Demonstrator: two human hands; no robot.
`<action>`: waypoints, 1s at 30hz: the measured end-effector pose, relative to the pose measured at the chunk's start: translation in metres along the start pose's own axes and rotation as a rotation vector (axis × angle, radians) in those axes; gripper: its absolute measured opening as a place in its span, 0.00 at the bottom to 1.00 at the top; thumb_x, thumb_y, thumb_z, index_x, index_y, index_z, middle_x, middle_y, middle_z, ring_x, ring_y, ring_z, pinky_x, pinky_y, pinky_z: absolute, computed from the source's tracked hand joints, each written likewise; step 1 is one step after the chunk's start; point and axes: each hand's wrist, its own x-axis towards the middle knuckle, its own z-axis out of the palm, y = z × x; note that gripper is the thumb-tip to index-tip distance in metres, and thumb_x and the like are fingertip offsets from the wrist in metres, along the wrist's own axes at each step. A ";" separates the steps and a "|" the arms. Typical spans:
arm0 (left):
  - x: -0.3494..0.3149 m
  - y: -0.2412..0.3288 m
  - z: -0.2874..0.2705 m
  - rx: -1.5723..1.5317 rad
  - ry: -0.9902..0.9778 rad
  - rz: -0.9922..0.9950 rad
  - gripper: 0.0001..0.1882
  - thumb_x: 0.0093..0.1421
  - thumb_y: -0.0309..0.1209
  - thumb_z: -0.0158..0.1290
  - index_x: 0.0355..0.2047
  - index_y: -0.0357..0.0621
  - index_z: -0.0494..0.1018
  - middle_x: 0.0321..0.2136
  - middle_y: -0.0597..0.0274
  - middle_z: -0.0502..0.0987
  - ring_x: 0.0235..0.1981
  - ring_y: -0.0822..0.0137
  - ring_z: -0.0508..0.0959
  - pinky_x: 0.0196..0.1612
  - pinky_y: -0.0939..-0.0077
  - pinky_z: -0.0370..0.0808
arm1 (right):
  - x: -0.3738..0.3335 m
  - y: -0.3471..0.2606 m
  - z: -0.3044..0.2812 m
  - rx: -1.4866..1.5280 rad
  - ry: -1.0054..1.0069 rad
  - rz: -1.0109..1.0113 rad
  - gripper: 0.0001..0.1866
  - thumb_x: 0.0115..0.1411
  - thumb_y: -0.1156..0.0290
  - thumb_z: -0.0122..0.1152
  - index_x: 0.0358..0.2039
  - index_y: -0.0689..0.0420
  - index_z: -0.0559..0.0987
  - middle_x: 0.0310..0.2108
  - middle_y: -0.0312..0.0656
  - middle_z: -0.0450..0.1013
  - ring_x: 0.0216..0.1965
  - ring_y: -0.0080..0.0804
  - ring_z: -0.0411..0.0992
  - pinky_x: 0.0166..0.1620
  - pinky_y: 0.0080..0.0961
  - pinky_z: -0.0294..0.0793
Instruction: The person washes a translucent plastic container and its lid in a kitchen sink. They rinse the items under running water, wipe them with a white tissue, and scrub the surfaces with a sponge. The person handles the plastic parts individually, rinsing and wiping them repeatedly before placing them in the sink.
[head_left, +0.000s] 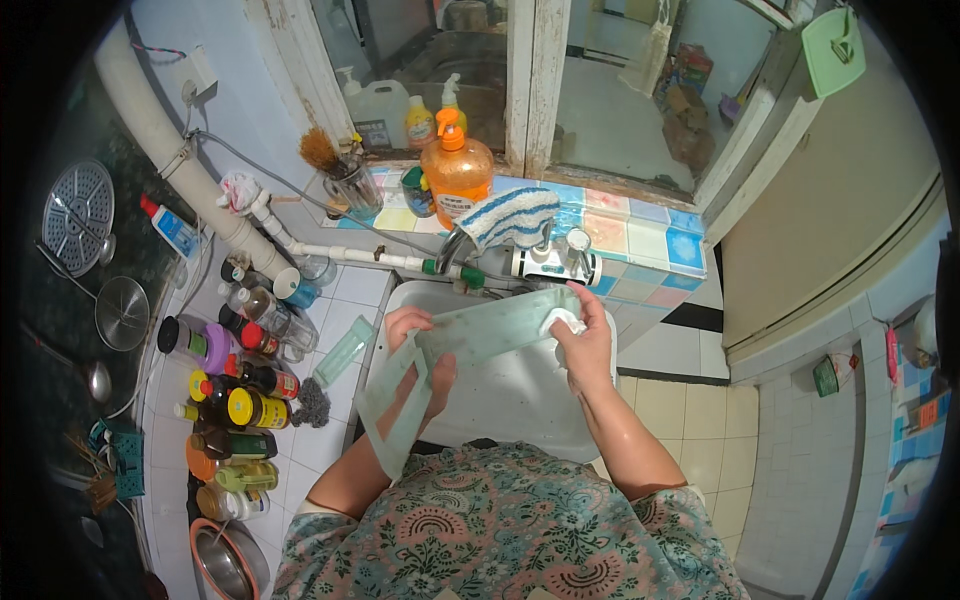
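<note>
One pale-green panel (482, 327) runs lengthwise left to right; my left hand (439, 380) grips it, my right hand (586, 348) pinches one white cloth (563, 320).

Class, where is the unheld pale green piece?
In the head view, the pale green piece lies on the counter, left of the sink, beside the grey scrubber.

Over the glossy sink (505, 400) is a smooth, translucent panel (485, 328), probably plastic; left of the sink, shiny tiled tabletop (352, 292), rough scourer (312, 403); behind the sink, matt cloth (510, 216).
</note>
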 end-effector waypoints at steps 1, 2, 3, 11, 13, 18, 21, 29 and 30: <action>-0.002 0.000 0.002 0.005 -0.002 0.004 0.21 0.45 0.31 0.49 0.40 0.40 0.60 0.39 0.53 0.60 0.40 0.61 0.62 0.45 0.68 0.62 | 0.000 -0.001 0.001 0.008 0.026 -0.014 0.24 0.47 0.83 0.57 0.47 0.58 0.69 0.41 0.39 0.68 0.41 0.25 0.67 0.44 0.20 0.67; -0.006 -0.001 0.004 0.013 -0.003 0.010 0.21 0.44 0.31 0.49 0.40 0.40 0.60 0.39 0.53 0.59 0.40 0.61 0.62 0.45 0.67 0.62 | 0.001 -0.003 0.002 0.019 0.050 -0.030 0.23 0.48 0.84 0.56 0.46 0.58 0.69 0.38 0.37 0.69 0.37 0.23 0.69 0.40 0.19 0.69; -0.009 0.000 0.006 0.021 -0.003 0.016 0.21 0.44 0.31 0.49 0.40 0.40 0.60 0.39 0.52 0.59 0.40 0.61 0.62 0.45 0.67 0.61 | 0.004 -0.007 0.002 -0.024 0.047 -0.003 0.21 0.48 0.84 0.56 0.44 0.58 0.69 0.37 0.37 0.69 0.37 0.23 0.69 0.39 0.19 0.69; -0.010 0.005 0.008 0.065 -0.083 0.034 0.21 0.44 0.27 0.47 0.41 0.41 0.58 0.40 0.53 0.59 0.40 0.62 0.61 0.46 0.67 0.61 | 0.016 0.002 -0.010 -0.111 -0.032 0.106 0.12 0.52 0.79 0.59 0.38 0.57 0.71 0.34 0.34 0.69 0.35 0.19 0.68 0.38 0.18 0.68; -0.005 0.003 0.007 0.021 -0.100 -0.002 0.21 0.44 0.26 0.46 0.41 0.42 0.59 0.40 0.55 0.58 0.41 0.63 0.61 0.47 0.68 0.61 | 0.017 0.003 -0.013 -0.083 -0.061 0.091 0.11 0.52 0.78 0.59 0.38 0.57 0.74 0.34 0.34 0.70 0.35 0.20 0.68 0.39 0.18 0.68; 0.000 0.003 0.004 -0.280 -0.079 -0.420 0.20 0.47 0.24 0.47 0.43 0.43 0.59 0.39 0.60 0.60 0.40 0.69 0.62 0.45 0.71 0.63 | 0.029 -0.023 -0.024 -0.401 -0.247 -0.188 0.10 0.51 0.76 0.60 0.36 0.58 0.79 0.33 0.36 0.72 0.37 0.26 0.71 0.43 0.22 0.68; 0.002 -0.012 -0.002 -0.142 -0.134 -0.417 0.20 0.50 0.23 0.47 0.45 0.42 0.58 0.40 0.61 0.61 0.41 0.70 0.62 0.45 0.71 0.63 | 0.037 -0.040 -0.025 -0.515 -0.272 -0.351 0.08 0.52 0.75 0.59 0.34 0.59 0.78 0.34 0.38 0.73 0.38 0.30 0.71 0.44 0.25 0.69; 0.007 -0.003 0.000 -0.179 -0.149 -0.430 0.21 0.49 0.23 0.47 0.45 0.43 0.59 0.41 0.62 0.62 0.41 0.69 0.62 0.46 0.71 0.62 | 0.036 -0.075 -0.024 -1.066 -0.546 -0.520 0.07 0.47 0.75 0.56 0.29 0.53 0.78 0.30 0.39 0.72 0.36 0.39 0.72 0.37 0.33 0.72; 0.008 -0.002 0.000 -0.178 -0.153 -0.423 0.21 0.49 0.23 0.47 0.45 0.44 0.59 0.41 0.62 0.62 0.41 0.69 0.62 0.46 0.71 0.62 | 0.037 -0.078 -0.023 -1.145 -0.575 -0.584 0.06 0.46 0.74 0.56 0.27 0.54 0.77 0.29 0.39 0.72 0.35 0.39 0.72 0.36 0.34 0.72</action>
